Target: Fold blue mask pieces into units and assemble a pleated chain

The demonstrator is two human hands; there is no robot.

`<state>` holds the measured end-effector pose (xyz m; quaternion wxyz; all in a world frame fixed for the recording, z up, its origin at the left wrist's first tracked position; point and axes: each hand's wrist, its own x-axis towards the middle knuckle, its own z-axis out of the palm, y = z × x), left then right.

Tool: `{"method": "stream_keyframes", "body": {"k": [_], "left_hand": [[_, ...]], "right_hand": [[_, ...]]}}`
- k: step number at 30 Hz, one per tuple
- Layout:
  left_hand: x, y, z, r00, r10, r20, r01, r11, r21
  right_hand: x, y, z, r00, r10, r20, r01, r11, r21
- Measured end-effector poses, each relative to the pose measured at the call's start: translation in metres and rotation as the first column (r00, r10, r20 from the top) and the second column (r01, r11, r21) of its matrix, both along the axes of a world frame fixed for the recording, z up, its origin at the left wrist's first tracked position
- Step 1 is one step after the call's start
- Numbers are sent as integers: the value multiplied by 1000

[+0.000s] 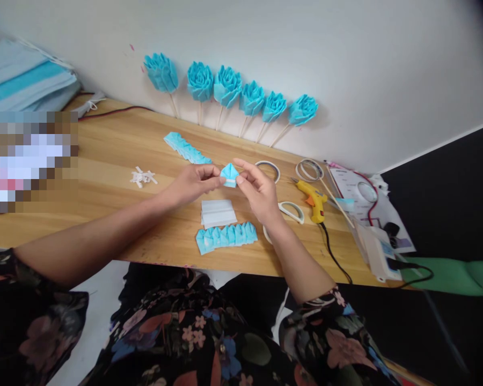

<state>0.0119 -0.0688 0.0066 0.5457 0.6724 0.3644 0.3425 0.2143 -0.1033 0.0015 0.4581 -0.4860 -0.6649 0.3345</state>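
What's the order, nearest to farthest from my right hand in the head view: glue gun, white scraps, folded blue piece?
1. Folded blue piece: held by the right hand and left hand.
2. Glue gun: to the right.
3. White scraps: to the left, past the left hand.

top [209, 340] is blk w/ pink/blue floral prnt, loose slvs [326, 335].

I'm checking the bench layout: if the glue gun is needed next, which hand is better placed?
Probably the right hand: the glue gun lies to its right, farther from the left hand. Both hold the folded blue piece, so the right must release it.
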Motion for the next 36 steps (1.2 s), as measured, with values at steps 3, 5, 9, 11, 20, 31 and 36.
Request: {"method": "stream_keyframes", "body": {"k": [3,5,9,11,20,31,36], "left_hand": [[-1,-1,3,996,-75,-52,75,997,8],[-1,-1,3,993,-98,-67,100,995,24],[2,-2,1,999,-44,14,44,998,50],[4,-2,-2,999,-46,27,45,998,47],[2,2,-1,991,114,74,-107,990,-93],[3,4,-3,990,81,118,-72,994,-77],[4,2,-2,987,85,137,-72,992,-100]], "right_hand": [[0,0,1,997,41,-61,-43,999,-30],[-1,1,1,993,62,-96,-66,997,-38],[-4,3,-3,991,52,-122,-52,999,2],[-3,5,-3,990,57,-126,-53,998,36],[56,19,30,983,-169,-71,172,984,39],[66,-18,21,796,-228,560,166,973,160],[57,-21,22,654,-183,734,-13,967,253]]}}
